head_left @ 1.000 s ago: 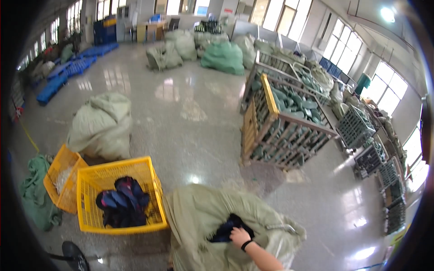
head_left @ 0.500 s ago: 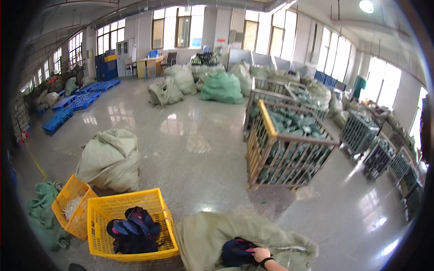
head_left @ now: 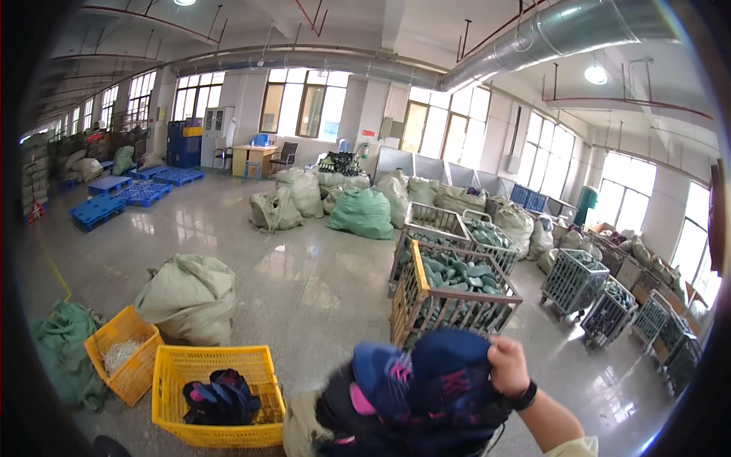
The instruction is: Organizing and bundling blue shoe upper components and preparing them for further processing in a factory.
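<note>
My right hand (head_left: 509, 371), with a black band at the wrist, is closed on the edge of a bunch of dark blue shoe uppers (head_left: 451, 373) with pink patches. The bunch is raised at the lower middle and covers most of the pale green woven sack (head_left: 301, 428) behind and below it. To the left of that sack, a yellow plastic crate (head_left: 217, 436) holds more dark blue and pink uppers (head_left: 221, 396) lying in a heap. My left hand does not show.
A smaller yellow crate (head_left: 142, 385) with white strings leans beside a green sack (head_left: 67, 358). Behind stands a full woven sack (head_left: 190, 297). Ahead is a metal cage cart (head_left: 417, 289) of green, shoe-last-like pieces (head_left: 461, 276). Blue pallets (head_left: 99, 213) lie far left.
My right hand has pulled the shoe uppers up out of the woven sack and lifted them toward me. The view has tilted up, showing more ceiling.
</note>
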`<action>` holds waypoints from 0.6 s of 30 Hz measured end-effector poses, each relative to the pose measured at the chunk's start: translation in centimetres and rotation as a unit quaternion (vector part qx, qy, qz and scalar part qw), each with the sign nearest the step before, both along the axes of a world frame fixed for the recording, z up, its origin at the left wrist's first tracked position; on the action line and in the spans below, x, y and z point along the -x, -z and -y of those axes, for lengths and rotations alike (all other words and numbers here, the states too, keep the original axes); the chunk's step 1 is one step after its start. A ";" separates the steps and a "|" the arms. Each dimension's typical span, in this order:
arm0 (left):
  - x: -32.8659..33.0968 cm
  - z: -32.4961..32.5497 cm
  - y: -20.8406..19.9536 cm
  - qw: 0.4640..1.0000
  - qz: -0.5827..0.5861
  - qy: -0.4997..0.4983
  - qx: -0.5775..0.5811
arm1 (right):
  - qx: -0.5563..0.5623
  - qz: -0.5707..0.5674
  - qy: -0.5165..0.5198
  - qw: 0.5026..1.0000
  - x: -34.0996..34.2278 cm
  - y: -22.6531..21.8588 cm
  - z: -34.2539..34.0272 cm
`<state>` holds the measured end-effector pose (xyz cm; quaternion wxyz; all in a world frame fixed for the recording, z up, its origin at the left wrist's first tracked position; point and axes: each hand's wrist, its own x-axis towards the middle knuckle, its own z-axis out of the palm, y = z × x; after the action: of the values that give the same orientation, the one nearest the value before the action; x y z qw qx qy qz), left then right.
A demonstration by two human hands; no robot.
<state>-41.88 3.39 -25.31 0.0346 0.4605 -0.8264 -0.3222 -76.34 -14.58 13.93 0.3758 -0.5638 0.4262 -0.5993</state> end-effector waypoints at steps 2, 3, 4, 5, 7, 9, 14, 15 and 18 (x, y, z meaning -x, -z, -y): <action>-2.5 -0.6 -5.9 0.997 0.011 -0.080 0.018 | 0.074 0.080 -0.138 0.984 -4.5 -6.0 -3.4; -1.8 -2.2 -5.1 0.994 0.015 -0.107 0.031 | 0.112 0.073 -0.183 0.974 -5.0 -8.2 -5.6; -1.0 -4.2 -3.6 0.989 0.021 -0.137 0.044 | 0.125 0.073 -0.207 0.968 -4.5 -8.7 -7.2; 0.0 -6.3 -1.3 0.984 0.027 -0.165 0.059 | 0.123 0.074 -0.214 0.966 -4.0 -8.8 -8.3; 2.1 -11.3 5.9 0.971 0.046 -0.215 0.094 | 0.143 0.027 -0.268 0.952 -3.4 -9.0 -10.7; 2.7 -13.1 4.2 0.928 -0.151 -0.337 -0.057 | 0.115 -0.017 -0.300 0.947 -4.2 -7.2 -12.1; 1.5 -13.6 -2.7 0.841 -0.338 -0.423 -0.008 | 0.066 -0.115 -0.399 0.907 -13.4 -5.1 -13.7; 0.8 -14.3 -5.2 0.819 -0.404 -0.396 -0.093 | 0.031 -0.091 -0.434 0.896 -15.6 -5.0 -14.6; -1.1 -18.3 -4.3 0.757 -0.462 -0.462 0.029 | 0.015 -0.023 -0.526 0.850 -21.5 -5.6 -18.6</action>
<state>-40.81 21.68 -21.04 0.5700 0.5804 -0.4057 -0.4167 -54.85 3.99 19.55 0.6159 -0.7232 0.0658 -0.3054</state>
